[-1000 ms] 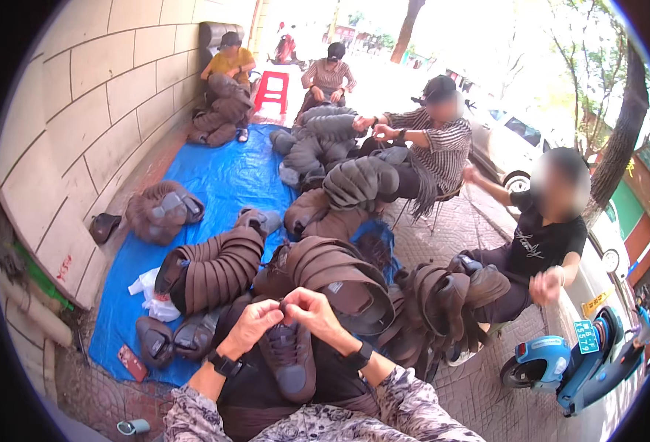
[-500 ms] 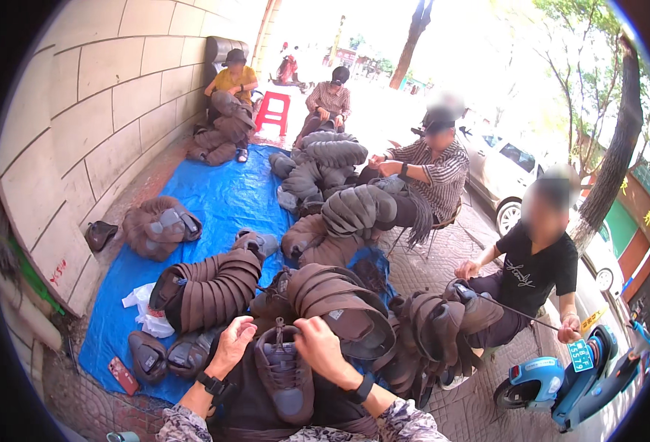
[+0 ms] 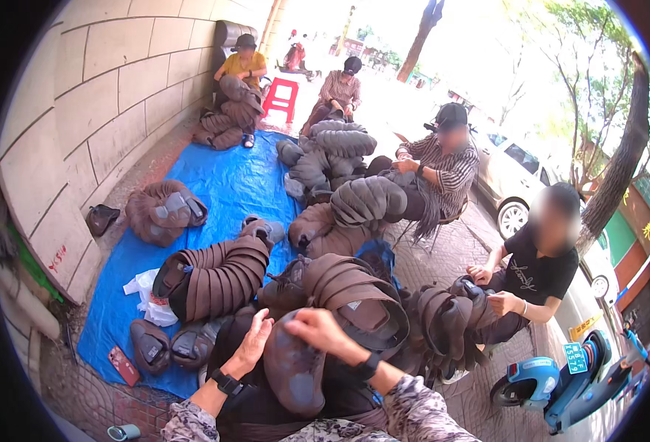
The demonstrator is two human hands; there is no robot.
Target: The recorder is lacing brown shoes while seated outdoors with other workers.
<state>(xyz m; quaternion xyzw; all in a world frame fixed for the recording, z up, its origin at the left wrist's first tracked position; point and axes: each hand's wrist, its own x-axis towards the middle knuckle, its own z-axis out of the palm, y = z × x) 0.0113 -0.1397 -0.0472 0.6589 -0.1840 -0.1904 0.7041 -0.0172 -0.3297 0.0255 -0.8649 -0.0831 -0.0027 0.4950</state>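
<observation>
A brown-grey shoe upper (image 3: 293, 372) rests on my lap, with its smooth rounded end toward me and no laces showing. My left hand (image 3: 251, 342) is beside its upper left edge, open, fingers stretched out and apparently holding nothing. Over the upper's far end, my right hand (image 3: 328, 335) has its fingers curled closed; whatever they pinch is hidden. Just beyond, a nested stack of brown shoe uppers (image 3: 354, 291) leans across the pile. Another nested row of uppers (image 3: 218, 283) lies to the left.
A blue tarp (image 3: 222, 184) covers the ground. Near its edge lie a phone (image 3: 123, 366) and a white plastic bag (image 3: 148, 295). A co-worker in black (image 3: 542, 272) sits at right, near a blue scooter (image 3: 542, 383). Other people sit farther back by a red stool (image 3: 280, 99).
The laced face of the shoe upper, visible before, has given way to a smooth, unlaced surface. My right hand has moved left over its far end. The co-worker's hands in black have come together.
</observation>
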